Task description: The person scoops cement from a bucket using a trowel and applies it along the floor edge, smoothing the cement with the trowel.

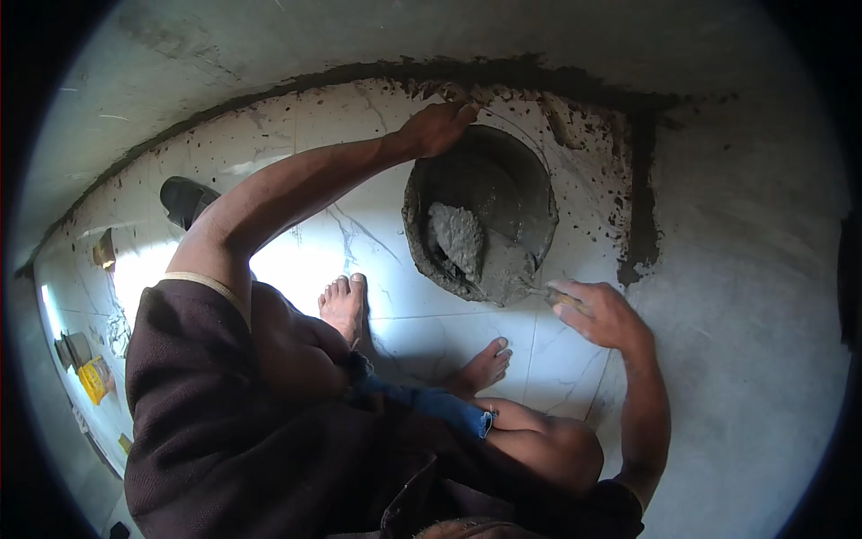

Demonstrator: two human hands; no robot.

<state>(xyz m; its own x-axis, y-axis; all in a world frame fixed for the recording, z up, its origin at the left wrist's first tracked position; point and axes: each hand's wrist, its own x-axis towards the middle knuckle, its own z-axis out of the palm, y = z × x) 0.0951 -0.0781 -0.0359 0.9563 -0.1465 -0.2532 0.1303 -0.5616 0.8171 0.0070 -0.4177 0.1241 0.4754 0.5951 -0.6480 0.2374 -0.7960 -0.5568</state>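
A round bucket (521, 184) of wet grey cement stands on the tiled floor. My left hand (442, 126) is closed on its thin wire handle at the bucket's far side. My right hand (594, 310) grips the handle of a trowel (566, 296), whose blade rests in the cement at the near right of the bucket, with a pale lumpy heap (456, 235) of cement to its left.
A dark band of mortar (642, 207) runs along the wall bases (359, 36), with splatters on the white tiles (359, 216). A dark shoe (184, 199), a yellow packet (92, 382) and small items lie at the left. My bare feet (341, 305) are below the bucket.
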